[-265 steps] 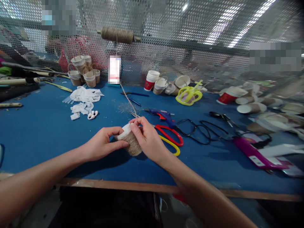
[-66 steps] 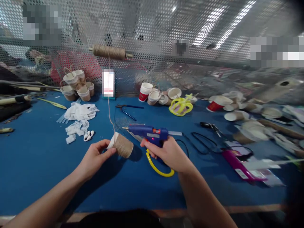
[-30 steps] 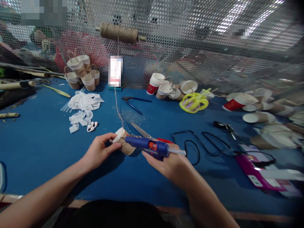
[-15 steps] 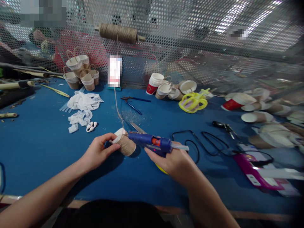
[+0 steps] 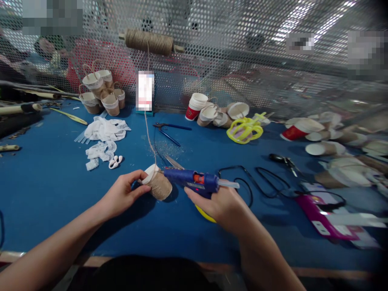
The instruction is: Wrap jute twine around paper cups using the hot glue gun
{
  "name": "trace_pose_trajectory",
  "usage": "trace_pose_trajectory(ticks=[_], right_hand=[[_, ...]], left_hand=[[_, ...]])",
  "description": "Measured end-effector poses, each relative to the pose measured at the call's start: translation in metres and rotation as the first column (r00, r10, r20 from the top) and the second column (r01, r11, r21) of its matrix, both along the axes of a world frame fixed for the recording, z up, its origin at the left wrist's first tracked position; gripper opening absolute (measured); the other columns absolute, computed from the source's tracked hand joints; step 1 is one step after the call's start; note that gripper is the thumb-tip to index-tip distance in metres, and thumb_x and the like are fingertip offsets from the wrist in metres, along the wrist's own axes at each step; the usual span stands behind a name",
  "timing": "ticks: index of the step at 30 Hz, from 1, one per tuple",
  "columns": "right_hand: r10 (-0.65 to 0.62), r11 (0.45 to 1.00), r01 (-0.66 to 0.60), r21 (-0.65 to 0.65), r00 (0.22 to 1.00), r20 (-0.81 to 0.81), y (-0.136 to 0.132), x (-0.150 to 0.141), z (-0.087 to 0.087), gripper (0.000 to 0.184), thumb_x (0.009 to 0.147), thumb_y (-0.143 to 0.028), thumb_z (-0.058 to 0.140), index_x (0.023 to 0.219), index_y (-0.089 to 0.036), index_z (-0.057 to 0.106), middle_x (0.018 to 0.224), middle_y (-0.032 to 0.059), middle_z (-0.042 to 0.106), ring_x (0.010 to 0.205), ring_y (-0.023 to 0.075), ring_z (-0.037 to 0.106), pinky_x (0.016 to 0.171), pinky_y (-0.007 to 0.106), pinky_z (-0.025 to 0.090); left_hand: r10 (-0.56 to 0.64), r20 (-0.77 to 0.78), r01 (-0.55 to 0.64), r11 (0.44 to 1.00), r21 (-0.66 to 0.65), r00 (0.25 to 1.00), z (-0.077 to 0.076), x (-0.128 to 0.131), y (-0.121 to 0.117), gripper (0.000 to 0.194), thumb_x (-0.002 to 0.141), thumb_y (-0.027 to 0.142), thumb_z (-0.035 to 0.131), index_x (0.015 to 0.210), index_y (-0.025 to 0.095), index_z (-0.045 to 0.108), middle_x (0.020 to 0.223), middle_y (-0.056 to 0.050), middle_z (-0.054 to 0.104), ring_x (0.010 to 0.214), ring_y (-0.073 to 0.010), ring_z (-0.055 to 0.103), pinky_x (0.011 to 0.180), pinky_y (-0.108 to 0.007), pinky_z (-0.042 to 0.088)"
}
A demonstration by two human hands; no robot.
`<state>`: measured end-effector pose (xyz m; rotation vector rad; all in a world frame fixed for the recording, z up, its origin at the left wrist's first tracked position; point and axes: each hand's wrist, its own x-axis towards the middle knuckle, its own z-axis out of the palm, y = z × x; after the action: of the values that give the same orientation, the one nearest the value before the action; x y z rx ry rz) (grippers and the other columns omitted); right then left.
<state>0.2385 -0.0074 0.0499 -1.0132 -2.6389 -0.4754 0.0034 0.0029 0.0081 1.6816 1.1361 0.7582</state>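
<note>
My left hand (image 5: 125, 193) pinches the white rim of a paper cup (image 5: 161, 187) wrapped in twine, tilted on its side with its mouth to the upper left. A strand of twine (image 5: 148, 135) runs from the cup's rim up towards a spool (image 5: 150, 41) on the mesh. Closed around the handle of a blue glue gun (image 5: 190, 178), my right hand (image 5: 222, 204) holds its nozzle close to the wrapped cup near the rim; whether they touch I cannot tell. Beneath the gun lie scissors (image 5: 173, 162), mostly hidden, with one yellow handle showing.
Blue-handled pliers (image 5: 174, 127) and white lace (image 5: 106, 129) lie further back. Small twine-covered buckets (image 5: 110, 103) are stacked at the back left. Paper cups (image 5: 197, 106) and a yellow crown-shaped piece (image 5: 245, 131) stand behind. A black cord (image 5: 266, 190) and purple box (image 5: 323, 218) lie right.
The glue gun came up to the cup between 2.2 and 1.0 seconds ago. Since then its nozzle has drawn slightly right along the cup. Earlier, both hands held the cup while the gun lay down.
</note>
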Motion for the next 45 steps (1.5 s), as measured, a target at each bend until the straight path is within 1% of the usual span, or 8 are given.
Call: trace_pose_trajectory(ticks=[8,13,24,31,35,39,42,45], right_hand=[[-0.04,0.977,-0.004,-0.212,0.979,-0.201,0.004,0.004,-0.007,0.026,0.078,-0.017,0.043,0.076,-0.023,0.069,0.053,0.0041,0.057,0.049,0.015,0.049,0.047,0.027,0.033],[-0.169,0.941,0.088,-0.327,0.959,-0.229,0.005,-0.002,-0.002,0.024,0.08,-0.022,0.044,0.069,-0.02,0.065,0.05,0.0017,0.056,0.045,0.012,0.047,0.045,0.024,0.036],[0.106,0.992,-0.106,0.072,0.994,0.004,0.006,0.007,-0.007,0.031,0.083,-0.012,0.039,0.077,-0.019,0.068,0.054,0.0028,0.059,0.049,0.0128,0.051,0.046,0.024,0.036],[0.096,0.973,-0.108,0.202,0.993,0.065,-0.003,0.002,-0.003,0.035,0.074,-0.003,0.041,0.077,-0.024,0.068,0.045,0.0016,0.053,0.042,0.0145,0.045,0.043,0.027,0.03],[0.013,1.0,-0.016,-0.019,0.989,-0.146,-0.006,-0.005,-0.004,0.025,0.072,-0.007,0.048,0.075,-0.024,0.066,0.051,0.0018,0.058,0.049,0.0168,0.053,0.045,0.027,0.035],[-0.201,0.958,0.118,-0.262,0.927,-0.316,-0.009,-0.012,-0.007,0.004,0.073,-0.021,0.056,0.069,-0.021,0.058,0.06,-0.0003,0.062,0.053,0.0129,0.057,0.05,0.023,0.043],[-0.274,0.902,0.092,-0.421,0.878,-0.394,-0.011,-0.016,-0.007,0.008,0.073,-0.021,0.057,0.065,-0.021,0.054,0.057,-0.0025,0.06,0.05,0.0115,0.056,0.048,0.022,0.044],[-0.274,0.893,0.074,-0.445,0.872,-0.405,-0.011,-0.016,-0.008,0.009,0.073,-0.02,0.056,0.064,-0.021,0.054,0.056,-0.0025,0.059,0.049,0.0117,0.055,0.048,0.022,0.043]], left_hand=[[-0.017,-0.02,0.017,1.0,0.006,1.0,0.001,-0.001,0.001,0.011,0.079,0.026,0.051,0.077,0.016,0.053,0.072,0.0,0.054,0.069,-0.0144,0.048,0.067,-0.026,0.038],[-0.021,-0.024,0.021,1.0,0.007,0.999,0.001,-0.001,0.001,0.01,0.078,0.025,0.051,0.077,0.016,0.054,0.073,-0.001,0.056,0.07,-0.015,0.049,0.068,-0.027,0.038],[-0.027,-0.025,0.028,0.999,0.019,0.999,-0.003,-0.002,0.002,0.01,0.079,0.025,0.05,0.079,0.015,0.053,0.073,0.0,0.054,0.071,-0.0137,0.048,0.068,-0.026,0.038],[-0.02,-0.02,0.02,1.0,-0.006,1.0,0.0,0.0,0.001,0.01,0.079,0.024,0.051,0.08,0.015,0.055,0.075,-0.002,0.057,0.071,-0.0146,0.05,0.069,-0.028,0.038],[-0.008,-0.021,0.007,1.0,-0.02,1.0,0.001,0.0,0.002,0.013,0.078,0.025,0.051,0.083,0.015,0.056,0.077,-0.003,0.059,0.073,-0.0158,0.051,0.07,-0.029,0.039],[0.002,0.008,-0.002,1.0,0.004,1.0,0.0,0.0,0.002,0.014,0.077,0.024,0.053,0.087,0.015,0.056,0.081,-0.004,0.061,0.075,-0.0162,0.053,0.072,-0.03,0.04],[0.001,0.022,-0.001,1.0,0.018,1.0,0.0,0.001,0.002,0.014,0.078,0.023,0.052,0.089,0.015,0.056,0.084,-0.004,0.062,0.078,-0.0164,0.054,0.075,-0.031,0.041],[-0.001,0.02,0.0,1.0,0.017,1.0,0.001,0.0,0.002,0.015,0.078,0.023,0.052,0.09,0.015,0.056,0.084,-0.004,0.062,0.079,-0.0168,0.054,0.075,-0.031,0.041]])
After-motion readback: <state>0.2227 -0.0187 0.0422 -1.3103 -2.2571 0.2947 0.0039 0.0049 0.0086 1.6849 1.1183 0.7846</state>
